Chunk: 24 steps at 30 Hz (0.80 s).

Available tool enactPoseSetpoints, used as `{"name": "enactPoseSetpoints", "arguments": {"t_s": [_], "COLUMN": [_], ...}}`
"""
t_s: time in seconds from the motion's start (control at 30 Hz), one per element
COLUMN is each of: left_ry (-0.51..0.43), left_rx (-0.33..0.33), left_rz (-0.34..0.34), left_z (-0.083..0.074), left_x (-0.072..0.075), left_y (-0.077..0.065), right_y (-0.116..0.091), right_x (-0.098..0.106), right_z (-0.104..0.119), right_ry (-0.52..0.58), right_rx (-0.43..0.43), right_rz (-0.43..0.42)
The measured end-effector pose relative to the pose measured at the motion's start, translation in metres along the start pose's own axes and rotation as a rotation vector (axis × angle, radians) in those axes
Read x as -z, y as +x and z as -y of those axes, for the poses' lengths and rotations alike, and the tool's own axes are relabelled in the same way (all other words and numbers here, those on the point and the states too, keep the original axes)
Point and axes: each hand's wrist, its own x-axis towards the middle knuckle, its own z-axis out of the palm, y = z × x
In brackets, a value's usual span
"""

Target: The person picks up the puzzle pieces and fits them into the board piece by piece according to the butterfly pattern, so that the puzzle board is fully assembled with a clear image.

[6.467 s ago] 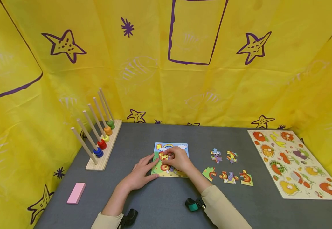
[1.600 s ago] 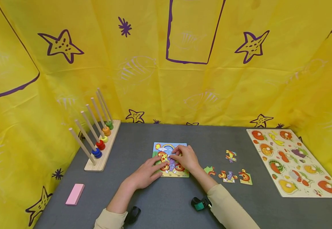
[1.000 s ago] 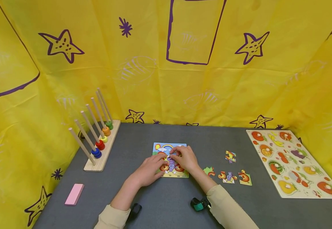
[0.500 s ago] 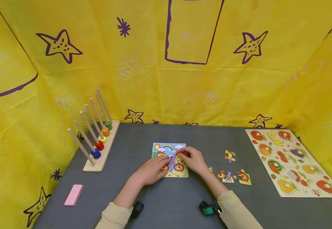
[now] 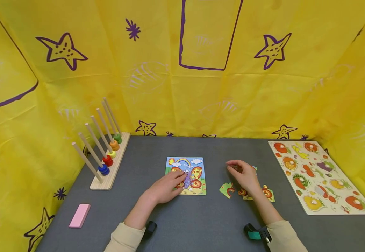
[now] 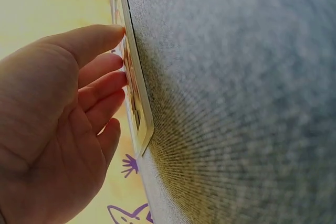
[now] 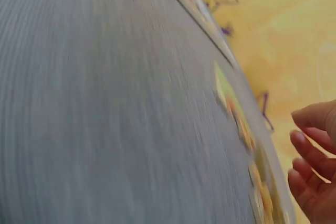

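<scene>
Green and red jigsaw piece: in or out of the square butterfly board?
Out: the piece lies on grey tabletop, apart from the board.

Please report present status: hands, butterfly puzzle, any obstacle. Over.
Left hand touching butterfly puzzle, covering part of it. Right hand holding nothing, near loose pieces. In the way: right hand partly hides pieces, head view.

Right grip (image 5: pixel 246 177) now off puzzle (image 5: pixel 192 177) (rightward)
</scene>
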Motion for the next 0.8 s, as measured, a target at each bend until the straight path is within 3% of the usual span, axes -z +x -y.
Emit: {"name": "enactPoseSetpoints", "arguments": {"t_s": [0.17, 0.33, 0.53, 0.8], "left_ry": [-0.006, -0.016, -0.037, -0.045], "left_rx": [0.006, 0.011, 0.005, 0.001], "left_rz": [-0.003, -0.008, -0.011, -0.015], "left_z": [0.0, -0.001, -0.003, -0.004], "left_x": [-0.001, -0.001, -0.001, -0.002], "left_y": [0.001, 0.0, -0.001, -0.001], "right_y": [-0.007, -0.01, -0.01, -0.007], "right_x": [0.026, 0.042, 0.054, 0.058], "right_z": [-0.019, -0.036, -0.047, -0.05], "right_ry": [-0.097, -0.176, -0.273, -0.277], "right_rx": [-0.024, 0.006, -0.042, -0.124], "right_rz": [-0.015, -0.045, -0.021, 0.036]}}
